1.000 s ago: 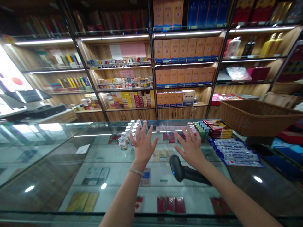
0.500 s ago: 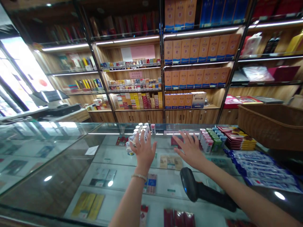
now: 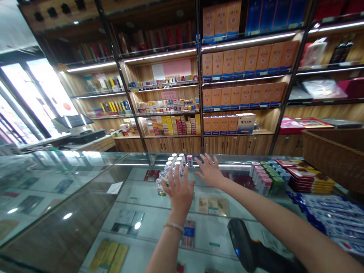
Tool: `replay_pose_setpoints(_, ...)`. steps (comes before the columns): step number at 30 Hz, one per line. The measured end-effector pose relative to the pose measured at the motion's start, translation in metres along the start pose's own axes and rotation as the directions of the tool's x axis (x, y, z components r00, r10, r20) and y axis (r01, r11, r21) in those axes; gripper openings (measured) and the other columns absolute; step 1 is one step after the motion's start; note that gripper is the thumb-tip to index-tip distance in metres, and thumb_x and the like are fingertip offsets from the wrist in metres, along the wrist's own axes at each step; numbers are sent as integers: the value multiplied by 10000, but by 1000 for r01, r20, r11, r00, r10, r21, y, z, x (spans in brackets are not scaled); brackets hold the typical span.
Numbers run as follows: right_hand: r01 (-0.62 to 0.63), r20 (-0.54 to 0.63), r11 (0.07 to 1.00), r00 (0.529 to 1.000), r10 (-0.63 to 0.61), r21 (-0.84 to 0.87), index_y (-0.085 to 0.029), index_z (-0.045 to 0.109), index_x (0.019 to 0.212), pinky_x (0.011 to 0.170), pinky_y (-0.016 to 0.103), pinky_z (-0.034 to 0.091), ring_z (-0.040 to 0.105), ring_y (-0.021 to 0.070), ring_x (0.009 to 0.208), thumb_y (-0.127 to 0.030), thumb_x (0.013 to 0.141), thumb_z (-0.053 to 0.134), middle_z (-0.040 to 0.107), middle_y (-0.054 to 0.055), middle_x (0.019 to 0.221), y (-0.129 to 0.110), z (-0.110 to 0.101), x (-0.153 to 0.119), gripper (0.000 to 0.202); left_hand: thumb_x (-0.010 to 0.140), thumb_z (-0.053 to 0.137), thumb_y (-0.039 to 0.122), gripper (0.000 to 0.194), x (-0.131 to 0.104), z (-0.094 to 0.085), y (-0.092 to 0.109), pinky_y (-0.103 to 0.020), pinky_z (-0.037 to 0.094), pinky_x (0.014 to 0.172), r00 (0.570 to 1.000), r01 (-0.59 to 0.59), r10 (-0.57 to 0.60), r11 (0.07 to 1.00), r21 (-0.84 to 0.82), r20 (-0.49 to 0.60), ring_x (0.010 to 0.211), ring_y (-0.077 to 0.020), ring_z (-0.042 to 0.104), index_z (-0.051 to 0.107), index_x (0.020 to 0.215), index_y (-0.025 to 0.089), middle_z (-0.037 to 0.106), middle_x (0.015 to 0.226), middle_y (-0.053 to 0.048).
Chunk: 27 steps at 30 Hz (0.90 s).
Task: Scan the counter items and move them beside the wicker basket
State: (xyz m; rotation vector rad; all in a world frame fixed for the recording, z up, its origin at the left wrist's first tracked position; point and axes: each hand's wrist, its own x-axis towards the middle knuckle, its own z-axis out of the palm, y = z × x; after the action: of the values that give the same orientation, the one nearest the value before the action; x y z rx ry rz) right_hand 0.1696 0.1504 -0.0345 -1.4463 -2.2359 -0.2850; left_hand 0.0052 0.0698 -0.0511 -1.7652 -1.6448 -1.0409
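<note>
My left hand (image 3: 180, 193), with a bracelet at the wrist, is spread over the glass counter (image 3: 153, 216). Its fingertips overlap a cluster of small white-capped bottles (image 3: 160, 187); whether they touch cannot be made out. To the right, my right hand (image 3: 209, 170) reaches forward with its fingers apart, holding nothing. Just left of its fingertips stands a single pink-capped bottle (image 3: 189, 160), apart from the hand. Below my right forearm lies a black handheld barcode scanner (image 3: 250, 246) with a small blue light.
At the right are rows of pink, green and blue small bottles (image 3: 263, 180), stacked red-and-yellow packets (image 3: 304, 176), blue-and-white packages (image 3: 332, 220) and a brown woven basket (image 3: 332, 163). Boxes fill the back shelves (image 3: 247, 98). A paper slip (image 3: 115, 187) lies at left.
My right hand has moved left and forward, closer to the lone pink-capped bottle. My left hand stays spread by the white-capped bottles. The camera view has shifted slightly.
</note>
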Motion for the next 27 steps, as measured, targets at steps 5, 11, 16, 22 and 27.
replay_pose_setpoints(5, 4, 51, 1000, 999, -5, 16, -288, 377, 1589, 1228, 633, 111, 170, 322, 1574, -443, 1013, 474, 277, 121, 1696, -6, 11, 32, 605, 993, 535, 411, 546, -1, 2, -1, -683, 36, 1232, 1000, 6, -5, 999, 35, -11, 1520, -383, 332, 501, 1523, 287, 407, 1638, -148)
replay_pose_setpoints(11, -12, 40, 1000, 999, 11, 26, -251, 443, 1552, 1223, 641, 100, 148, 326, 1577, -380, 996, 513, 268, 134, 1699, -9, 21, 57, 575, 978, 565, 400, 540, 0, 0, 0, -676, 77, 1229, 999, 9, -6, 997, 78, -38, 1501, -375, 352, 530, 1499, 264, 431, 1625, -140)
replay_pose_setpoints(16, -28, 36, 998, 999, 26, 49, -293, 587, 1419, 1222, 614, 91, 148, 301, 1574, -348, 987, 535, 297, 96, 1692, -12, 19, 64, 438, 968, 579, 395, 523, 1, -1, 2, -678, 99, 1223, 999, 42, -40, 997, 70, -25, 1494, -379, 362, 559, 1474, 263, 447, 1613, -146)
replay_pose_setpoints(22, -117, 58, 988, 992, 111, 98, -251, 680, 1261, 1216, 558, 121, 190, 290, 1553, -342, 976, 534, 330, 108, 1664, -19, 13, 74, 333, 966, 581, 385, 537, 1, -1, 2, -678, 87, 1227, 999, 47, -46, 998, 44, -20, 1497, -378, 361, 542, 1489, 272, 437, 1618, -151)
replay_pose_setpoints(27, -196, 116, 972, 977, 182, 133, -209, 738, 1121, 1188, 573, 151, 198, 316, 1542, -379, 952, 549, 377, 145, 1636, -23, 12, 83, 305, 976, 561, 389, 531, 0, 2, -1, -687, 99, 1222, 999, 46, -45, 998, 46, -12, 1502, -385, 353, 540, 1491, 262, 444, 1610, -164)
